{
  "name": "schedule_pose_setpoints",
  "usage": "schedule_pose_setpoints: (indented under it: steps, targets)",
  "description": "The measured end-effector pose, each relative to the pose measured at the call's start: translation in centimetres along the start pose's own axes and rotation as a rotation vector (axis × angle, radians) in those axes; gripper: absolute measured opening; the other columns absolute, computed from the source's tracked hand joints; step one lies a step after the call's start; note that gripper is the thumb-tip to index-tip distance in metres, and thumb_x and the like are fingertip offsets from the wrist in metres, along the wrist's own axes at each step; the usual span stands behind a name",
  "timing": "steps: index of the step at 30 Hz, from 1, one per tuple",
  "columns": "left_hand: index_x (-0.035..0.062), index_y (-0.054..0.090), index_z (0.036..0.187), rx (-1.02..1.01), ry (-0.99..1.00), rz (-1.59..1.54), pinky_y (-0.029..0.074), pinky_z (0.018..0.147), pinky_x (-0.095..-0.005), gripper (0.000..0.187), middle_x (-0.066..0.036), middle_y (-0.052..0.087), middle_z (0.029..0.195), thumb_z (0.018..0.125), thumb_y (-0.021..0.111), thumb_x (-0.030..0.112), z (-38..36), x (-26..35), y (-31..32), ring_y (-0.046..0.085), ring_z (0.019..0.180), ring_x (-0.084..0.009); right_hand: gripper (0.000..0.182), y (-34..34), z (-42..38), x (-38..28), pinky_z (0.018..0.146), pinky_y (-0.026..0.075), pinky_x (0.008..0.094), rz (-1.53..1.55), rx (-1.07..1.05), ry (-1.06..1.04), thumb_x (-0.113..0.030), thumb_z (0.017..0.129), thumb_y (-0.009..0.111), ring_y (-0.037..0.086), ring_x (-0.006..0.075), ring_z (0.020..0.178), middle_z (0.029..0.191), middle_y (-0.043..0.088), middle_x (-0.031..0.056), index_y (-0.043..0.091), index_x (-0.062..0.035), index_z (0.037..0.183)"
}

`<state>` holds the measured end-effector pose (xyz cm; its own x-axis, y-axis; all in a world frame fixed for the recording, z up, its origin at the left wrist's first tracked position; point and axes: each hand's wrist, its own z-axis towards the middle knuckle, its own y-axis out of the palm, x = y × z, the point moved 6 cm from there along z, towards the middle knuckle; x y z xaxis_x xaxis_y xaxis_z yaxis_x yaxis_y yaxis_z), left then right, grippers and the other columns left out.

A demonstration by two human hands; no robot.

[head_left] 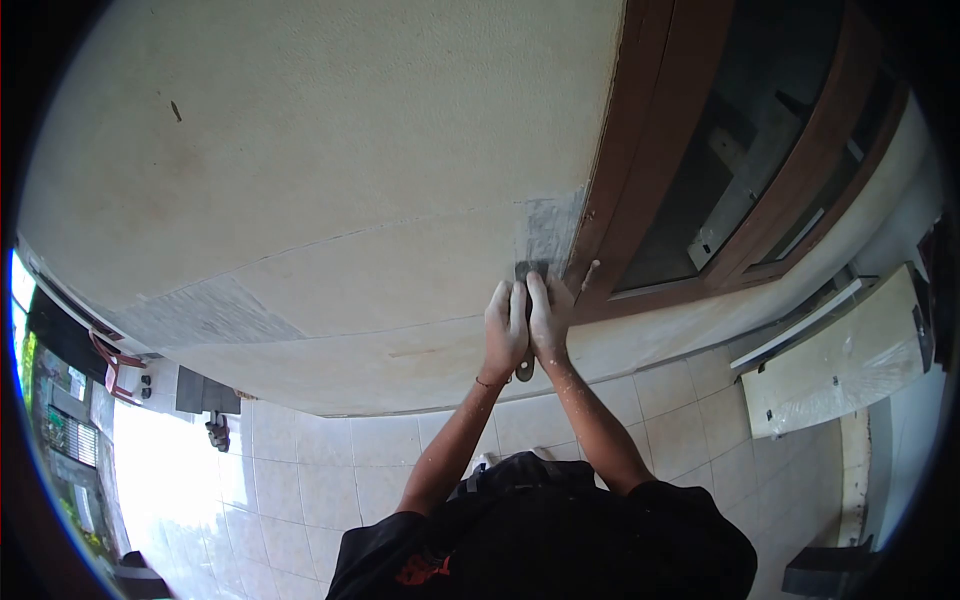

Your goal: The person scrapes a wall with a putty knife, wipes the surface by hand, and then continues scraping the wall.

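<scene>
on this pale wall (350,120), spread from nine to twelve o'clock of my hands, i'd judge short, even strokes best, blade kept low and flat, easing off near the brown window frame (645,150) at one o'clock so the wood isn't nicked. i count one wall and two grey patches: the wider patch (215,312) at nine, the narrower patch (552,230) at twelve, beside the frame. my two hands, left hand (504,325) and right hand (549,318), dusted white, are curled tight together round one scraper (526,370), its tip by the narrower patch's lower end. one small dark mark (176,111) sits at ten.
</scene>
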<state>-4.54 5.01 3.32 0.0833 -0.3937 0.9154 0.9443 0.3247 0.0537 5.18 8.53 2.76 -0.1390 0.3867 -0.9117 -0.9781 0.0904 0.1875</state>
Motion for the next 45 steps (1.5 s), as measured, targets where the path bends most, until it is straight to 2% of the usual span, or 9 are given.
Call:
schedule_pose_setpoints:
  steps: [2,9,11,12,15,19,30,33,45]
  targets:
    - [-0.0006,0.045,0.080,0.016,-0.043,-0.031,0.037,0.058,-0.0302,0.028,-0.005,0.041,0.068,0.103,0.047,0.015,-2.6,-5.9,-0.2,0.038,0.071,-0.0085,0.028,-1.2,-2.4,4.0,0.057,0.038,0.0266,-0.032,0.010,0.048,-0.015,0.098,0.057,0.044,0.0055,0.065,0.066,0.051,-0.0020,0.053,-0.0025,0.073]
    - [-0.0010,0.042,0.080,-0.009,-0.034,-0.096,0.036,0.057,-0.0304,0.030,-0.006,0.038,0.068,0.103,0.048,0.017,1.1,0.9,0.4,0.035,0.070,-0.0087,0.031,0.8,1.2,-3.0,0.056,0.037,0.0256,0.066,-0.024,0.046,-0.015,0.098,0.056,0.043,0.0050,0.064,0.067,0.050,-0.0030,0.050,-0.0030,0.071]
    - [-0.0010,0.042,0.080,0.006,-0.013,-0.061,0.036,0.057,-0.0305,0.030,-0.006,0.038,0.068,0.103,0.048,0.016,0.5,0.3,0.3,0.035,0.070,-0.0090,0.031,0.0,0.8,0.2,0.055,0.037,0.0256,-0.012,-0.026,0.010,-0.016,0.098,0.057,0.043,0.0053,0.063,0.067,0.049,-0.0030,0.050,-0.0028,0.071]
    - [0.0012,0.044,0.081,-0.016,-0.058,0.012,0.037,0.061,-0.0267,0.027,0.000,0.041,0.073,0.104,0.045,0.015,-0.9,-2.3,0.0,0.037,0.073,-0.0064,0.031,-0.6,-0.4,2.5,0.055,0.037,0.0257,-0.040,-0.024,0.003,-0.016,0.098,0.057,0.043,0.0054,0.063,0.066,0.049,-0.0029,0.050,-0.0027,0.071]
    - [0.0013,0.047,0.082,0.048,-0.137,-0.040,0.039,0.065,-0.0248,0.025,0.000,0.047,0.076,0.104,0.046,0.014,-3.9,-8.8,-0.3,0.041,0.076,-0.0069,0.030,-0.7,-2.0,4.7,0.055,0.037,0.0260,-0.053,-0.033,0.065,-0.016,0.097,0.057,0.044,0.0049,0.064,0.065,0.049,-0.0033,0.052,-0.0032,0.071]
    - [-0.0004,0.046,0.082,0.128,-0.108,-0.187,0.039,0.061,-0.0300,0.027,-0.003,0.044,0.070,0.103,0.048,0.016,-2.5,-5.0,0.7,0.040,0.071,-0.0090,0.028,-0.8,-1.4,2.5,0.058,0.037,0.0249,-0.035,-0.136,0.149,-0.016,0.097,0.059,0.043,0.0039,0.067,0.069,0.049,-0.0050,0.052,-0.0056,0.072]
    - [0.0022,0.044,0.083,0.149,-0.145,-0.150,0.038,0.062,-0.0256,0.028,0.000,0.043,0.075,0.106,0.043,0.018,-3.4,-5.4,1.4,0.038,0.074,-0.0065,0.032,-1.8,-0.7,4.5,0.050,0.033,0.0226,-0.064,-0.184,0.123,-0.017,0.098,0.061,0.041,0.0011,0.059,0.063,0.047,-0.0078,0.050,-0.0061,0.069]
    - [0.0032,0.043,0.083,0.136,-0.109,-0.127,0.037,0.062,-0.0245,0.028,0.002,0.042,0.075,0.106,0.042,0.018,-3.1,-6.3,1.3,0.038,0.074,-0.0057,0.029,-1.9,-1.1,6.2,0.054,0.036,0.0224,0.048,-0.175,0.130,-0.016,0.097,0.062,0.042,0.0014,0.062,0.067,0.050,-0.0078,0.052,-0.0079,0.071]
    - [0.0029,0.044,0.083,0.142,-0.116,-0.125,0.038,0.063,-0.0251,0.027,0.001,0.042,0.076,0.106,0.043,0.018,-2.2,-3.4,0.7,0.038,0.074,-0.0062,0.034,-0.3,-0.3,1.5,0.048,0.032,0.0230,0.007,-0.116,0.107,-0.016,0.097,0.063,0.039,0.0013,0.056,0.061,0.046,-0.0073,0.049,-0.0069,0.067]
